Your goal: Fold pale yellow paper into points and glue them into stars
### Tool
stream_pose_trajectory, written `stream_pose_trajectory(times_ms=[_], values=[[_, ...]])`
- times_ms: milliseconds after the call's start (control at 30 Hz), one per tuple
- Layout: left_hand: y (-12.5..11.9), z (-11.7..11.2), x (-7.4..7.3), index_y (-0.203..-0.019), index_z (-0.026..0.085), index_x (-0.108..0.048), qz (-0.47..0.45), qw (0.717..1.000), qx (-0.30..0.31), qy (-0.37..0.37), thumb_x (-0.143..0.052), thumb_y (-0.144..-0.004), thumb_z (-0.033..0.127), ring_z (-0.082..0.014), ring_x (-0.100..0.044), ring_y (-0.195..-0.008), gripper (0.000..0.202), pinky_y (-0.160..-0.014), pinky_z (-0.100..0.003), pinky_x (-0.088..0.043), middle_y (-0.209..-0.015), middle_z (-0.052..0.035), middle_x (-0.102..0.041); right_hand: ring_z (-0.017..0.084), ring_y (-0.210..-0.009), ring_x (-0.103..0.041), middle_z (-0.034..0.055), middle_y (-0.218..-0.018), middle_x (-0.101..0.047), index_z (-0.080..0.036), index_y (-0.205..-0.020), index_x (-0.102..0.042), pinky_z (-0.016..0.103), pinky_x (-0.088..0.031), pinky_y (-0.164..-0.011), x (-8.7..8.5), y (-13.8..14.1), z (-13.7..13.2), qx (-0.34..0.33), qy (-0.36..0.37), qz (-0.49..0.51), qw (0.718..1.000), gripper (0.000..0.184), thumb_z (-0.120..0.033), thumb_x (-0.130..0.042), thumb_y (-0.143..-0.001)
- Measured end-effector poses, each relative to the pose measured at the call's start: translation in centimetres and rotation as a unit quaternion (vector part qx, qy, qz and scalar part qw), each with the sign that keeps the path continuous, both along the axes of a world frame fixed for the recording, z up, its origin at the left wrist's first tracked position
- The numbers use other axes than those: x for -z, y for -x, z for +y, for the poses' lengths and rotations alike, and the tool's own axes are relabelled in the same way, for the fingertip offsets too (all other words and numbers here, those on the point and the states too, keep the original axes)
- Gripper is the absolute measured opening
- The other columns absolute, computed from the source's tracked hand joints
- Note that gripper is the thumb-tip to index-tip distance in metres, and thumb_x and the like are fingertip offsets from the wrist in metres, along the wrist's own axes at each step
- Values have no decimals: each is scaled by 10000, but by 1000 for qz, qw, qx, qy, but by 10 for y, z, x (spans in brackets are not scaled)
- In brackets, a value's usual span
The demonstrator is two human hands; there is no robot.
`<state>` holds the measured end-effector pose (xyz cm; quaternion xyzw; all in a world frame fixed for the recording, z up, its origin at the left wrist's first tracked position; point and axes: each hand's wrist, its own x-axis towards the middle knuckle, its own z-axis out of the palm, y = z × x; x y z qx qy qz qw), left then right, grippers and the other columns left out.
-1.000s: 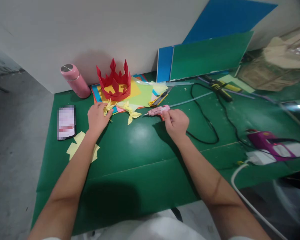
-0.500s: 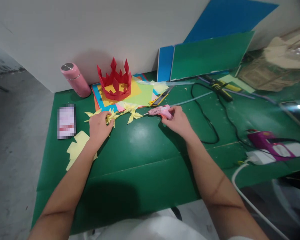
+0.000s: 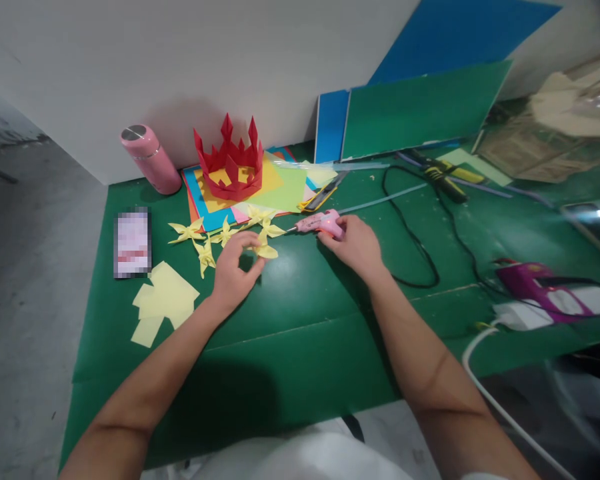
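My left hand (image 3: 237, 267) pinches a folded yellow paper flower (image 3: 267, 251) between thumb and fingers, just below the tip of a pink hot glue gun (image 3: 313, 221). My right hand (image 3: 357, 247) grips the glue gun by its handle, the nozzle pointing left; a long pale glue stick (image 3: 380, 200) trails from its back. Several similar yellow flowers lie left of and behind my left hand, among them one flower (image 3: 186, 231) and another flower (image 3: 205, 255). Whether the held flower touches other flowers behind it, I cannot tell. Cut yellow paper pieces (image 3: 167, 293) lie near my left forearm.
A red paper crown (image 3: 234, 183) stands on coloured paper sheets (image 3: 287, 190). Nearby are a utility knife (image 3: 325, 193), a pink bottle (image 3: 153, 163) and a phone (image 3: 133, 243). A black cord (image 3: 405, 233) loops right; a white power strip (image 3: 523, 315) lies beyond it.
My left hand has moved right, from the flowers on the left to the glue gun's tip, and now holds one flower. The right hand and glue gun have hardly moved.
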<state>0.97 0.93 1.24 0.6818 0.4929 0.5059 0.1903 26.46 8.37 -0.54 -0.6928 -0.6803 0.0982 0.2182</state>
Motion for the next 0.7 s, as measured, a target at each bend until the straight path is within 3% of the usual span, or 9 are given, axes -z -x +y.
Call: stream_pose_trajectory(times_ms=[100, 233, 467, 600, 700], values=[[-3, -1, 10, -980, 224, -544, -14, 1000, 7, 19, -662, -799, 264, -186, -589, -1033, 219, -865, -368, -532, -1073, -49, -604, 243, -709, -575, 105, -849, -655, -199, -875, -558, 345, -410, -593, 0, -1, 0, 22, -20, 25, 999, 365, -490, -636, -667], [-3, -1, 11, -998, 233, -579, -56, 996, 30, 61, -700, -773, 362, -166, -596, -993, 286, -810, -313, -552, -1095, -50, -593, 211, -690, -561, 76, -883, -652, -215, -896, -537, 326, -405, -581, -7, 0, -1, 55, -54, 86, 993, 390, -505, -648, -659], [-3, 0, 10, -1053, 261, -635, -99, 991, 35, 86, -495, -920, 303, -178, -578, -1089, 198, -938, -395, -506, -1130, -56, -609, 189, -681, -531, 49, -825, -610, -202, -858, -530, 338, -433, -626, -16, 11, -5, 15, -51, 175, 983, 411, -528, -665, -647], [-2, 2, 16, -1097, 272, -621, -131, 984, 51, 109, -551, -884, 285, -174, -583, -1069, 224, -920, -381, -519, -1173, -56, -578, 189, -664, -504, 15, -675, -505, -216, -667, -487, 352, -437, -628, -14, 11, -5, -26, -44, 154, 987, 378, -574, -604, -708], [-2, 3, 18, -1090, 283, -629, -147, 981, 47, 116, -576, -868, 289, -176, -562, -1093, 228, -929, -370, -515, -1178, -56, -554, 179, -654, -494, 11, -670, -488, -219, -652, -482, 340, -434, -606, -11, 11, -6, -58, -67, 151, 985, 388, -588, -560, -748]])
